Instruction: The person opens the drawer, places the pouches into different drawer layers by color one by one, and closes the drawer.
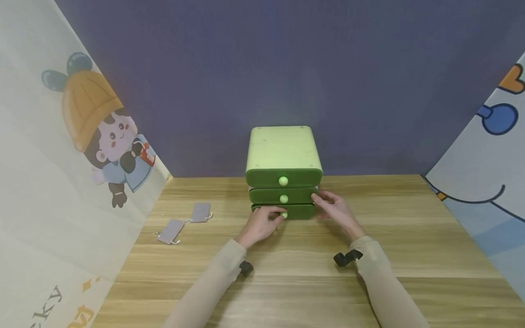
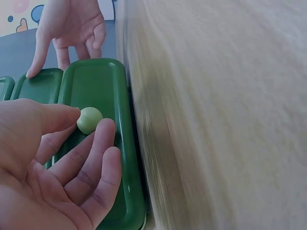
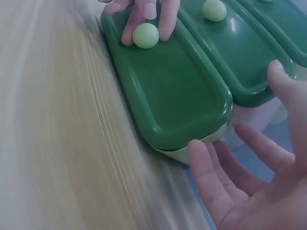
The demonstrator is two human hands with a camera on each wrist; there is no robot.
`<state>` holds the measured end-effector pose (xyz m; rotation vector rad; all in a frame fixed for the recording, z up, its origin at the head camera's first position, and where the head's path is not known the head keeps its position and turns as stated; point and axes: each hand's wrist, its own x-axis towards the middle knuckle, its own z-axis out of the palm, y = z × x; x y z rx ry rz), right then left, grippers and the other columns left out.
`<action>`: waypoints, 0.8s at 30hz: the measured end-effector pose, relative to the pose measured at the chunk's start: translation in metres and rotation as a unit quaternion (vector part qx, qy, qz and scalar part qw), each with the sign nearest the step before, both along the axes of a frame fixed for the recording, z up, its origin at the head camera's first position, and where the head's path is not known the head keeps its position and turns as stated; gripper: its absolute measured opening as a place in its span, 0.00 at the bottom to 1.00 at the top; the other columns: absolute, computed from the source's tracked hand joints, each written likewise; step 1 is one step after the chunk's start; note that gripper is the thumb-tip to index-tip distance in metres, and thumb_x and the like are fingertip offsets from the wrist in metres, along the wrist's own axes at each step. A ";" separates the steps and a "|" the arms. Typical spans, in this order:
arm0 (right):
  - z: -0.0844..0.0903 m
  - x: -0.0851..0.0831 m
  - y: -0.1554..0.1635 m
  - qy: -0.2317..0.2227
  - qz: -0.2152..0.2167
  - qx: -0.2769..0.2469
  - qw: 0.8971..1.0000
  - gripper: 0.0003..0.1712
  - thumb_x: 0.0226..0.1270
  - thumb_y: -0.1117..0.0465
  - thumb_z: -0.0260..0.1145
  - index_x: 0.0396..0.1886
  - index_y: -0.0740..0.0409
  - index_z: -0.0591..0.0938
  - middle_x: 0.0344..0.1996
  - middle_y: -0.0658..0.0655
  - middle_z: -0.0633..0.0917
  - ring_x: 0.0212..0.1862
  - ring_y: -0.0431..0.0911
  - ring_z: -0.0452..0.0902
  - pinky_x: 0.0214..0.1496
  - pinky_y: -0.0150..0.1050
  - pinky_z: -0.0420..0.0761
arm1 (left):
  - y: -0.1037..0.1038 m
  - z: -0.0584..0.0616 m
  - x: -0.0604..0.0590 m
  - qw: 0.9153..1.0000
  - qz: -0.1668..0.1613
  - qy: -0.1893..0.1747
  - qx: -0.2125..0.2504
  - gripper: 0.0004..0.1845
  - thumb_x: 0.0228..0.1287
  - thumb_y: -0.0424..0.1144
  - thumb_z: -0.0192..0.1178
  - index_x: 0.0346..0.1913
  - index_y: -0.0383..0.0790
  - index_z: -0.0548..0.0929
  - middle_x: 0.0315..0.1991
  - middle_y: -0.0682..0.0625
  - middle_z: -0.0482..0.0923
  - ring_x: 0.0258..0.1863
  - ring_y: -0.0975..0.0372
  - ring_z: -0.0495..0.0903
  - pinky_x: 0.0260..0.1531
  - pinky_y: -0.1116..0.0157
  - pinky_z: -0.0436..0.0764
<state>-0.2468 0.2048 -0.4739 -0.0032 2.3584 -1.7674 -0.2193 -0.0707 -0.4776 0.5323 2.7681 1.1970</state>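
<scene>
A small light-green cabinet (image 1: 283, 146) with three dark-green drawers stands against the back wall. My left hand (image 1: 259, 225) is at the bottom drawer (image 1: 302, 212), its thumb and fingers around the round pale-green knob (image 2: 89, 120). On the cabinet's right side is my right hand (image 1: 337, 213). Its thumb rests at the right edge of the middle drawer (image 3: 249, 62), while the other fingers extend beside the bottom drawer's side. The middle and bottom drawer fronts sit slightly out from the body. Above them, the top drawer (image 1: 262, 178) has the same knob.
Two small grey drawstring pouches (image 1: 201, 212) lie on the left of the wood-grain table (image 1: 287, 282). A dark blue-grey panel (image 1: 283, 64) rises behind the cabinet. White panels with cartoon prints (image 1: 119, 132) flank the table.
</scene>
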 end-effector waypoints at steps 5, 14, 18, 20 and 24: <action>0.002 0.001 -0.001 0.008 -0.004 0.003 1.000 0.48 0.77 0.37 0.66 0.81 0.64 0.65 0.76 0.72 0.72 0.67 0.63 0.81 0.54 0.45 0.90 | 0.000 0.002 0.003 1.000 -0.005 -0.001 0.002 0.15 0.79 0.43 0.62 0.63 0.49 0.88 0.56 0.46 0.91 0.33 0.66 0.87 0.29 0.66 0.81; 0.003 0.000 -0.002 0.008 -0.014 -0.002 1.000 0.47 0.77 0.37 0.66 0.81 0.64 0.67 0.73 0.72 0.75 0.66 0.62 0.81 0.52 0.44 0.91 | -0.001 0.006 0.011 1.000 -0.018 -0.006 -0.007 0.16 0.78 0.43 0.63 0.64 0.49 0.87 0.53 0.48 0.92 0.42 0.60 0.91 0.32 0.66 0.84; 0.004 0.001 -0.004 0.005 -0.018 0.000 1.000 0.48 0.76 0.36 0.67 0.81 0.63 0.67 0.73 0.71 0.76 0.65 0.62 0.82 0.53 0.46 0.90 | -0.001 0.006 0.014 1.000 -0.018 -0.008 -0.017 0.16 0.78 0.44 0.63 0.64 0.50 0.87 0.50 0.50 0.93 0.44 0.61 0.91 0.40 0.65 0.86; 0.005 0.002 -0.005 0.003 -0.021 -0.001 1.000 0.49 0.75 0.35 0.67 0.81 0.62 0.67 0.73 0.71 0.76 0.66 0.62 0.81 0.54 0.47 0.90 | -0.001 0.006 0.016 1.000 -0.021 -0.010 -0.017 0.16 0.77 0.43 0.64 0.63 0.50 0.87 0.49 0.50 0.93 0.43 0.62 0.92 0.40 0.64 0.86; 0.006 0.004 -0.007 -0.003 -0.024 -0.001 1.000 0.50 0.74 0.33 0.67 0.82 0.61 0.66 0.74 0.70 0.75 0.69 0.64 0.79 0.56 0.49 0.90 | -0.001 0.008 0.021 0.999 -0.026 -0.013 -0.019 0.16 0.78 0.42 0.64 0.64 0.49 0.87 0.50 0.49 0.93 0.40 0.65 0.91 0.37 0.67 0.84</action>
